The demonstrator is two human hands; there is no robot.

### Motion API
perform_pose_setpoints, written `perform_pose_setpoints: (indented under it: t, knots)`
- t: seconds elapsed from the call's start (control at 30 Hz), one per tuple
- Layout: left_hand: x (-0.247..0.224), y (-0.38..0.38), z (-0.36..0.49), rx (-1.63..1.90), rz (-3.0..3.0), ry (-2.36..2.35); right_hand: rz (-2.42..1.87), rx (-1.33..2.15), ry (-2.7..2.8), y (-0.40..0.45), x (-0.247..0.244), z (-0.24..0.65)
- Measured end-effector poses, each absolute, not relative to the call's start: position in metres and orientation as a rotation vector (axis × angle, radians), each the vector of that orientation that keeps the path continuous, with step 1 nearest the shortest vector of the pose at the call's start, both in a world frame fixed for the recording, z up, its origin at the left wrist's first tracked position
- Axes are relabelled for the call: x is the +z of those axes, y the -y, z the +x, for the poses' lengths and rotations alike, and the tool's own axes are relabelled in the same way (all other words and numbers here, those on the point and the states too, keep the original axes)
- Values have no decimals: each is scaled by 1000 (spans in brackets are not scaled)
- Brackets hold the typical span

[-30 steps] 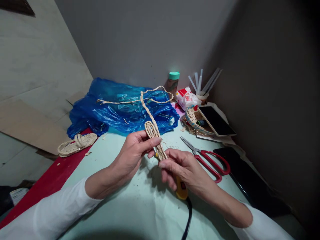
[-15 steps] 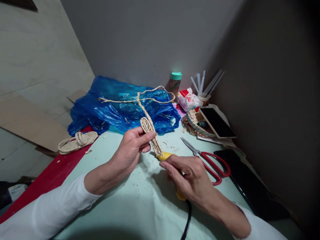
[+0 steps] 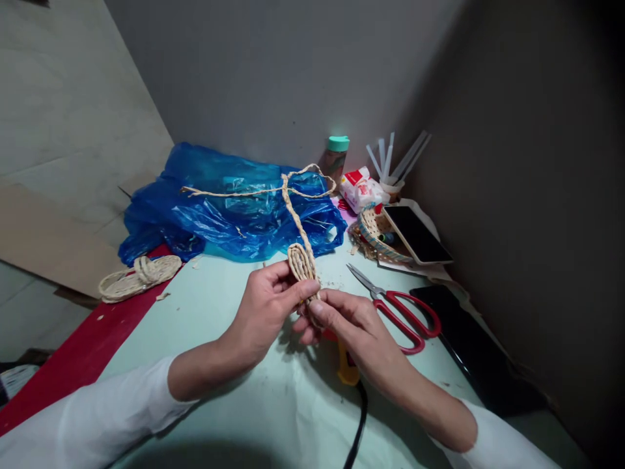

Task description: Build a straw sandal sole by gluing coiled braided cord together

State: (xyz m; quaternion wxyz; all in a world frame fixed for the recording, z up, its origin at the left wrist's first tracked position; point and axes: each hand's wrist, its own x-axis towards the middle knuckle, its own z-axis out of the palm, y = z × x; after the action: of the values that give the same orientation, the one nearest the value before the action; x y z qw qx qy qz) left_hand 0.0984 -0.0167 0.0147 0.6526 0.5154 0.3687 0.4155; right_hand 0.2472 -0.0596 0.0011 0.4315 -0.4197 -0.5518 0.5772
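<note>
Fibre coil (image 3: 301,262), oval, ridged, tightly wound

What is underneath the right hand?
Below the right hand, a yellow handle and its black cable show; what the handle leads to is mostly covered, and whether the hand grips it cannot be told.

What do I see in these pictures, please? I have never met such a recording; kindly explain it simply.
There is no machine here, only a person's two bare hands. Every picture comes from one camera worn on the head, looking forward and down. The left hand and right hand hold a coiled braid between them. A yellow tool shows beneath the right hand; I cannot tell whether it is held. On the pale table, scissors and a basket lie to the right, and a blue bag lies farther back.
</note>
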Motion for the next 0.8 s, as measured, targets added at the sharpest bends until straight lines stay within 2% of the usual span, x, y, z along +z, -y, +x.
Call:
perform_pose_setpoints:
  t: [0.4, 0.63, 0.8]
  knots:
    - [12, 35, 100, 941, 1033, -817, -1055, 1243, 1349, 76, -9, 238]
    - [13, 24, 98, 849, 1029, -773, -1037, 1270, 1340, 68, -9, 238]
    - [24, 15, 94, 931, 1056, -721, -1001, 1292, 1309, 66, -4, 244]
